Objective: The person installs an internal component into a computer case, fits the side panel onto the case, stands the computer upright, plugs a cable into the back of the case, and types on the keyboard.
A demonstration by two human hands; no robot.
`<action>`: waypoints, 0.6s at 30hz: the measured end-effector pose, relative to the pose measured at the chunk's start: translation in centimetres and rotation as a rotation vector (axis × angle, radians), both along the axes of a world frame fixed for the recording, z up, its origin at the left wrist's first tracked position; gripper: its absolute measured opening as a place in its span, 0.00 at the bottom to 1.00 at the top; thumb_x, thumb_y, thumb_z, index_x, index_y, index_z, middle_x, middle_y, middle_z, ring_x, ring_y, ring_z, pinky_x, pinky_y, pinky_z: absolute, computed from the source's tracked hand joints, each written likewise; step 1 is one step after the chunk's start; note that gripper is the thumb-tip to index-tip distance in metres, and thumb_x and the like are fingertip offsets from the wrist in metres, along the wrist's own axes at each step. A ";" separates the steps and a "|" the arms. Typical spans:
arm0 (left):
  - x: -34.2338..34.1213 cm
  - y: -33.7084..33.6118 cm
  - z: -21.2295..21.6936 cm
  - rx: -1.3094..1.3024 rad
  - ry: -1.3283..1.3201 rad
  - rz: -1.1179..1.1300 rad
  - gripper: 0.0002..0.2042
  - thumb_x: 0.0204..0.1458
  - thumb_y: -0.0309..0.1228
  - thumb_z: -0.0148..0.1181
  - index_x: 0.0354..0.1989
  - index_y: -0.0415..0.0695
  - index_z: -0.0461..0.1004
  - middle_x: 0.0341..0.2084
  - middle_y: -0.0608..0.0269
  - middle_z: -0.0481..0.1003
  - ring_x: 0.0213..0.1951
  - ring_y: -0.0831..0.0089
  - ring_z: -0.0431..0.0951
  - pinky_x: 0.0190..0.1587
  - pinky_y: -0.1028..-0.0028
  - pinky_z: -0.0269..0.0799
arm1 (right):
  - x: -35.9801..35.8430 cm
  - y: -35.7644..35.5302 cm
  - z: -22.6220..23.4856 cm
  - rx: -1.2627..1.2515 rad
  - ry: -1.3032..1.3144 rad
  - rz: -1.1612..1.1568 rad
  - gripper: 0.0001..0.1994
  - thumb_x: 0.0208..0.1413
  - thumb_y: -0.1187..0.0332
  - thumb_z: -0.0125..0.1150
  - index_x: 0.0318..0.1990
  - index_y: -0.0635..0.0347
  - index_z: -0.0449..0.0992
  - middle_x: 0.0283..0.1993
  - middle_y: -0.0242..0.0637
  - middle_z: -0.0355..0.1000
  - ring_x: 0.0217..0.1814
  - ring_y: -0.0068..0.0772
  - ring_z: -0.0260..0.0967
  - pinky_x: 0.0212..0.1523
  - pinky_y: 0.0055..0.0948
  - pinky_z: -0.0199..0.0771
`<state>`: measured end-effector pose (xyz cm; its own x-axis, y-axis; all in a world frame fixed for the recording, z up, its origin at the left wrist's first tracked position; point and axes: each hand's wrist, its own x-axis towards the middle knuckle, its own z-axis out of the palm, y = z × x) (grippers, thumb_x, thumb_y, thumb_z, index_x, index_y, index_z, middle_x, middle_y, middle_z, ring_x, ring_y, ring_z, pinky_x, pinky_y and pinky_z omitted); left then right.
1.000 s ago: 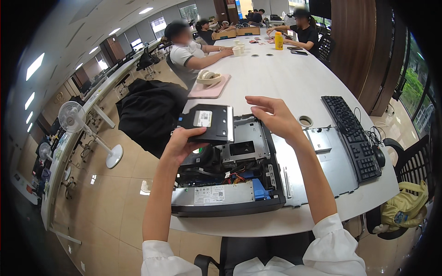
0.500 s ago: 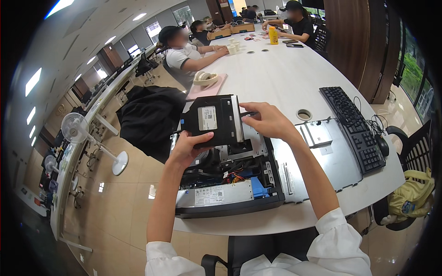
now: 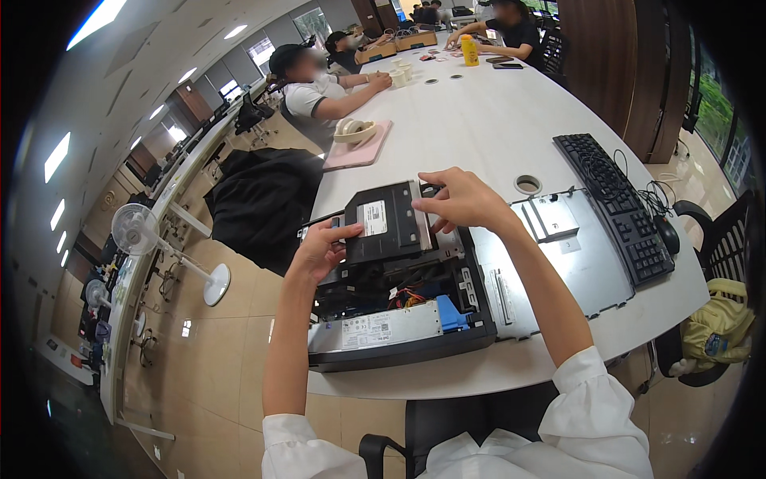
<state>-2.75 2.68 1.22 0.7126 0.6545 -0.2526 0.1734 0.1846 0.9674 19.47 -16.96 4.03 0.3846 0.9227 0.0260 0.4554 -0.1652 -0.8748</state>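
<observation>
Holding: both hands grip a flat black drive unit (image 3: 388,231) with a white label, tilted above the open computer case (image 3: 399,311) at the near edge of the white table (image 3: 495,120).
Left hand (image 3: 319,251): closed on the drive's left edge — thumb laid on top beside the label, fingers underneath and out of sight.
Right hand (image 3: 463,199): fingers curled, pinching the drive's right edge.
Case interior: coloured wires, a blue plastic part (image 3: 449,315) and a grey power supply (image 3: 379,327) along the front.
Side panel (image 3: 558,263): grey metal, lying flat just right of the case.
Keyboard (image 3: 618,203): black, beyond the panel — a mouse (image 3: 665,234) beside it.
Background: other people seated at the far end of the table.
</observation>
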 end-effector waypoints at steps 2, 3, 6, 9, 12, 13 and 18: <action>0.5 -0.4 0.1 0.011 -0.021 -0.007 0.17 0.49 0.24 0.74 0.47 0.38 0.76 0.35 0.64 0.82 0.29 0.83 0.81 0.21 0.87 0.65 | 0.7 -0.3 -0.1 0.016 -0.006 -0.012 0.32 0.60 0.63 0.66 0.68 0.69 0.66 0.44 0.56 0.81 0.33 0.37 0.84 0.33 0.27 0.86; 0.6 -0.8 0.1 0.025 -0.010 -0.003 0.17 0.50 0.23 0.73 0.48 0.38 0.76 0.34 0.65 0.82 0.29 0.84 0.81 0.23 0.88 0.68 | 1.2 -0.5 -0.2 0.034 -0.011 -0.021 0.30 0.61 0.61 0.64 0.67 0.68 0.68 0.43 0.55 0.81 0.32 0.36 0.84 0.32 0.27 0.85; 0.5 -0.9 0.0 0.034 -0.010 -0.014 0.18 0.52 0.23 0.72 0.50 0.39 0.76 0.37 0.63 0.82 0.33 0.82 0.82 0.29 0.85 0.75 | 1.9 -1.0 0.2 0.106 0.024 -0.057 0.28 0.62 0.61 0.63 0.66 0.67 0.70 0.43 0.55 0.82 0.33 0.34 0.84 0.32 0.27 0.85; 0.3 -0.2 -1.4 -0.025 -0.020 -0.047 0.21 0.51 0.25 0.74 0.52 0.38 0.74 0.39 0.60 0.82 0.36 0.75 0.83 0.41 0.71 0.80 | 2.0 -1.5 1.0 0.150 0.053 -0.084 0.26 0.63 0.62 0.62 0.65 0.65 0.71 0.41 0.50 0.83 0.32 0.32 0.84 0.32 0.24 0.82; 1.1 -0.4 -1.6 -0.049 0.051 -0.096 0.22 0.52 0.24 0.73 0.54 0.39 0.72 0.42 0.59 0.80 0.41 0.74 0.82 0.46 0.67 0.80 | 2.5 -2.1 1.2 0.166 0.054 -0.114 0.25 0.63 0.62 0.61 0.65 0.64 0.73 0.39 0.47 0.83 0.31 0.30 0.83 0.31 0.24 0.81; 1.2 -0.7 -1.6 -0.050 0.054 -0.098 0.22 0.52 0.24 0.73 0.54 0.39 0.72 0.42 0.59 0.80 0.41 0.74 0.82 0.46 0.67 0.80 | 2.5 -2.0 1.1 0.163 0.050 -0.110 0.25 0.63 0.62 0.61 0.65 0.64 0.73 0.39 0.47 0.83 0.31 0.30 0.83 0.32 0.24 0.81; 1.1 -1.3 -1.2 -0.061 0.055 -0.057 0.19 0.54 0.25 0.71 0.52 0.44 0.73 0.45 0.63 0.78 0.43 0.78 0.81 0.43 0.74 0.80 | 2.4 -1.7 1.0 0.125 0.022 -0.096 0.24 0.63 0.62 0.61 0.64 0.64 0.73 0.39 0.46 0.83 0.31 0.29 0.83 0.32 0.24 0.80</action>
<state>-1.69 1.34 0.02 0.7326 0.5951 -0.3303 0.2376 0.2312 0.9435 21.86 -18.69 5.00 0.4725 0.8718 0.1293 0.4235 -0.0959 -0.9008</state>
